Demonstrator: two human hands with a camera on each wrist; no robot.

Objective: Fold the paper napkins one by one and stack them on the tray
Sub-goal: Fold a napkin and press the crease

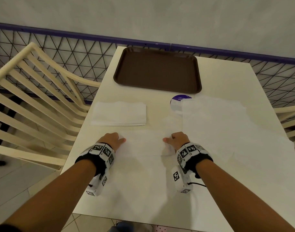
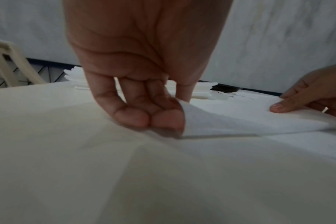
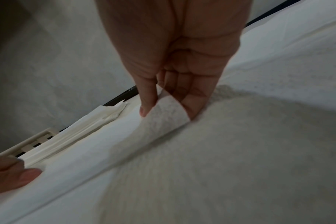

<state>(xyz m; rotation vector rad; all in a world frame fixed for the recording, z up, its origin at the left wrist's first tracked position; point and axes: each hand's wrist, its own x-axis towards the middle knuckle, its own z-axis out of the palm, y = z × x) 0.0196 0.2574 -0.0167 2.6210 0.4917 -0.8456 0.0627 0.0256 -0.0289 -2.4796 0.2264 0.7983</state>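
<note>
A white paper napkin (image 1: pixel 144 144) lies on the table in front of me, its near edge lifted and curling over. My left hand (image 1: pixel 115 139) pinches its left corner (image 2: pixel 184 115) between thumb and fingers. My right hand (image 1: pixel 174 139) pinches the right corner (image 3: pixel 163 112) the same way. A pile of folded white napkins (image 1: pixel 119 113) sits beyond my left hand. An unfolded pile of napkins (image 1: pixel 227 131) spreads to the right. The brown tray (image 1: pixel 157 70) stands at the far edge with nothing on it.
The white table (image 1: pixel 135 190) has a cream slatted chair (image 1: pixel 31 91) on its left and another chair (image 1: pixel 292 124) on the right. A round purple sticker (image 1: pixel 177 102) lies between tray and napkins. A black mesh fence (image 1: pixel 68 47) runs behind.
</note>
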